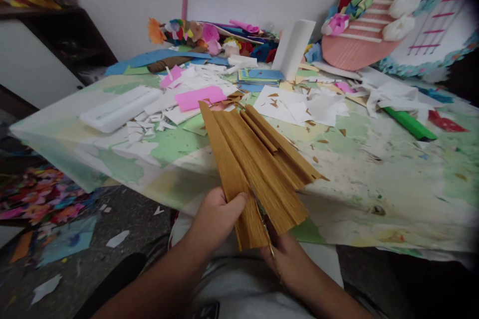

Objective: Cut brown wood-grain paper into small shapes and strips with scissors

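Note:
My left hand (213, 222) is closed on the lower left edge of a folded sheet of brown crepe paper (254, 159), thumb on top. The paper fans up and away over the near edge of the table (374, 179). My right hand (290, 254) sits under the paper's lower right part, mostly hidden by it. It is closed on what looks like scissors, whose blades show in a cut at the paper's bottom edge. Small brown paper scraps lie on the table beyond the sheet.
The table holds white paper pieces (299, 104), a pink sheet (200, 97), a white flat box (118, 108), a green marker (409, 123), a white paper roll (294, 47) and colourful paper flowers at the back. A large pink paper craft (368, 35) leans at right. Paper scraps litter the floor at left.

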